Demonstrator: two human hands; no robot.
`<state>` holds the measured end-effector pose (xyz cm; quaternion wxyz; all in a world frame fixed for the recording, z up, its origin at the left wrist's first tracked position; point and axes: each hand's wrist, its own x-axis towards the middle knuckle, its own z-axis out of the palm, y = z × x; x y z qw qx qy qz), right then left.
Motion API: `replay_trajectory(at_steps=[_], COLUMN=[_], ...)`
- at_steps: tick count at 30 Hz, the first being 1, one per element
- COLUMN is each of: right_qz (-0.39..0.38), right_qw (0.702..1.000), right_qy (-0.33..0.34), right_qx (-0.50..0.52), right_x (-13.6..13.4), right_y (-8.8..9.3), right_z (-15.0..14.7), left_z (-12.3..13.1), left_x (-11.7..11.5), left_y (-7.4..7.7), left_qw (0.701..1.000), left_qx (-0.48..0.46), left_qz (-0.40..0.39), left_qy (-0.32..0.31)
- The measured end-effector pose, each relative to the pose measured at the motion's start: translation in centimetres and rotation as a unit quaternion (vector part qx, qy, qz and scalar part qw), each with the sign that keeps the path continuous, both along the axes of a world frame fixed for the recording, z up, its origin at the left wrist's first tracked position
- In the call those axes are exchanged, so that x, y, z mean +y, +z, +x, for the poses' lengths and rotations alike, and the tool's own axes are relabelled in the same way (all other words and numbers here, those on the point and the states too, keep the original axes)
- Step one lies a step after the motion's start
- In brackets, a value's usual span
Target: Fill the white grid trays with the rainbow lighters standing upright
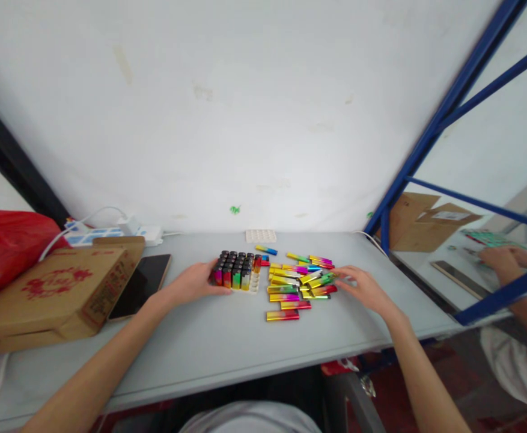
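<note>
My left hand (200, 281) is curled round the left side of a white holed tray (255, 284), gripping it with the lighters that stand in it. Those upright lighters (236, 270) have black tops and coloured, see-through bodies. On the tray's right side, a column of holes shows without lighters. To the right lies a loose pile of shiny lighters (290, 282) in yellow, red, green, pink and blue. My right hand (357, 287) is at the pile's right edge, thumb and fingertips closed on the end of a green-yellow lighter (322, 280).
Another white holed tray (261, 236) lies against the wall. On the left are a brown cardboard box (60, 288), a dark phone or tablet (141, 285), a power strip (150, 234) and a red bag (13, 246). A blue frame (384, 231) stands right; a co-worker's hand (500, 260) shows beyond it.
</note>
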<state>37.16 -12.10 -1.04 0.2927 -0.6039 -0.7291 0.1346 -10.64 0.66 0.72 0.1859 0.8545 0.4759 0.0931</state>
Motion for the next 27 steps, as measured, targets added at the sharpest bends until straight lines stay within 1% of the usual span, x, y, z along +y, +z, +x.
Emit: replay_trajectory(at_steps=[4, 8, 11, 14, 17, 20, 22, 25, 27], right_qz=[-0.018, -0.045, -0.056, -0.065, -0.072, -0.076, -0.067, -0.07, -0.095], right_qw=[1.0, 0.998, 0.993, 0.971, 0.937, 0.908, 0.885, 0.852, 0.848], right_qy=[0.017, 0.052, 0.057, 0.063, 0.073, 0.057, 0.055, 0.084, 0.122], right_qx=[-0.005, 0.01, 0.084, 0.22, 0.333, 0.408, 0.458, 0.512, 0.506], right_x=[1.0, 2.1, 2.3, 2.2, 2.7, 4.4, 5.7, 7.4, 8.2], right_y=[0.1, 1.1, 1.8, 2.2, 2.3, 2.6, 3.1, 4.3, 5.0], right_z=[-0.4, -0.6, -0.9, -2.0, -4.1, -7.0, -9.2, -12.4, -14.5], left_z=[0.0, 0.1, 0.2, 0.1, 0.0, -0.1, -0.1, 0.0, 0.0], left_x=[-0.1, -0.2, -0.2, -0.1, 0.0, 0.0, 0.1, 0.1, 0.1], left_y=[0.2, 0.4, 0.4, 0.2, 0.1, 0.0, -0.1, -0.1, -0.1], left_qw=[1.0, 1.0, 1.0, 1.0, 1.0, 1.0, 1.0, 1.0, 1.0], left_qx=[0.001, 0.013, 0.021, 0.019, 0.02, 0.018, 0.017, 0.021, 0.021], left_qz=[-0.001, 0.001, 0.001, -0.002, 0.0, 0.003, 0.002, 0.002, 0.003], left_qy=[0.0, 0.003, -0.002, -0.001, -0.002, -0.005, -0.006, -0.002, -0.001])
